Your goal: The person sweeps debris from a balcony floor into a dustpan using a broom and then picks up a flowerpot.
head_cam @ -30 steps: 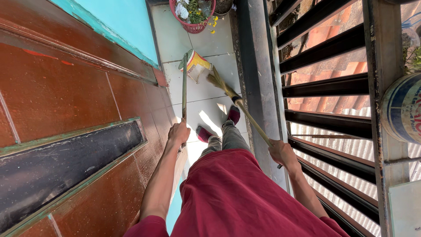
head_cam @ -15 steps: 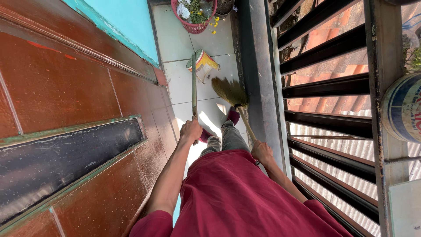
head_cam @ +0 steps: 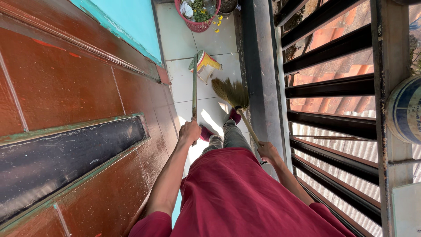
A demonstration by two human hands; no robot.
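Note:
My left hand [head_cam: 190, 131] grips the long green handle of a dustpan [head_cam: 206, 64], a yellow and white scoop resting on the white floor tiles ahead. In my right hand [head_cam: 267, 152] is the thin stick of a straw broom [head_cam: 231, 91], its fanned bristles touching the tiles just right of the dustpan. My feet in dark red shoes [head_cam: 236, 116] stand below the broom head. I wear a red top and grey trousers.
A brown tiled wall with a dark panel [head_cam: 66, 153] runs along the left, turquoise further on. A black metal railing [head_cam: 329, 83] and grey ledge [head_cam: 258, 66] close the right side. A red basket of plants [head_cam: 196, 13] stands ahead. A round container [head_cam: 405, 109] sits at right.
The broom swung from slanting left to nearly upright, its bristles now fanned beside the dustpan. My right hand drew in toward my body; the dustpan shifted slightly right.

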